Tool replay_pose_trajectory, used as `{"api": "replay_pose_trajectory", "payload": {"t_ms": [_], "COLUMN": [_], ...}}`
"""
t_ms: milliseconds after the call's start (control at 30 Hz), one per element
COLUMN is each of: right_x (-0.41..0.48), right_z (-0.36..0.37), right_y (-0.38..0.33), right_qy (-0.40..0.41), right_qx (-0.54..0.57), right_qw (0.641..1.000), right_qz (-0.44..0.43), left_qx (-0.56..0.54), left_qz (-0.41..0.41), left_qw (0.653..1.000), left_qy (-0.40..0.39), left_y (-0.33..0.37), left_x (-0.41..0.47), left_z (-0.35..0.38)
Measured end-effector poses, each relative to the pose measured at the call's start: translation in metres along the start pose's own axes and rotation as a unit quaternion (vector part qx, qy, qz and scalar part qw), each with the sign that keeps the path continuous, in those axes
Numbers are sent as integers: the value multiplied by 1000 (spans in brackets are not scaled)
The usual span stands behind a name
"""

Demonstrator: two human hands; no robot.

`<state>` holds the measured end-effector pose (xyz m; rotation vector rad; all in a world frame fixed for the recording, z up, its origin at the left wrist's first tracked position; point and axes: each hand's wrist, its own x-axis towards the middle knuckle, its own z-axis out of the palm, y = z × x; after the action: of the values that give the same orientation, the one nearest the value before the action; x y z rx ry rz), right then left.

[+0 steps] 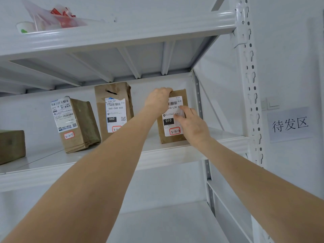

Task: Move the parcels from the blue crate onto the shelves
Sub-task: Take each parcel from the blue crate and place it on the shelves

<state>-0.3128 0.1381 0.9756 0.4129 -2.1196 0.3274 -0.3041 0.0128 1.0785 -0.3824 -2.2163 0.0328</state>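
Item, nearest: two bare forearms, raised from the lower corners toward the racking.

Item: left hand [158, 99], fingers curled over the top left corner of the parcel marked 010 [171, 131], gripping it.

Item: right hand [192, 123], fingers fairly straight and laid flat against the parcel's front label, pressing rather than pinching.

Item: parcel marked 010, upright on the middle shelf [105, 165], near its right end, base apparently on the board.

Step judged in hand: seating this parcel. Next move called for: letting go without toppling it, then going back to the blue crate, which was not in view.

Item, same shelf, leftward: parcel marked 060 [114, 113], upright; a leaning parcel [75, 123]; a fourth parcel [11, 145], cut off at the frame edge.

Item, top shelf [122, 35]: plastic bag [57, 18] with red contents, paper cup [24, 27].

Item, farthest: wall sign [290, 124], right of the slotted post [249, 85].
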Motion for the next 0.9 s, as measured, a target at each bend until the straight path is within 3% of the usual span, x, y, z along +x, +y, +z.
{"api": "replay_pose_trajectory", "payload": {"t_ms": [133, 500, 600, 767, 900], "right_x": [-6, 0, -2, 1, 4], "right_z": [-14, -24, -23, -18, -18], "right_y": [-5, -10, -11, -13, -15], "right_qy": [-12, -24, -36, -43, -68], "right_qx": [-76, -33, -49, -6, -47], "right_qw": [996, 999, 997, 998, 996], "right_qz": [-41, -29, -57, -33, -46], "left_qx": [22, 88, 72, 47, 42], "left_qz": [20, 21, 8, 6, 6], "left_qw": [999, 996, 997, 999, 999], "left_qy": [-27, -2, 2, -15, -19], "left_y": [-2, 1, 1, -4, -6], "left_x": [0, -3, -2, 1, 4], "left_z": [-3, -10, -8, -6, -2]}}
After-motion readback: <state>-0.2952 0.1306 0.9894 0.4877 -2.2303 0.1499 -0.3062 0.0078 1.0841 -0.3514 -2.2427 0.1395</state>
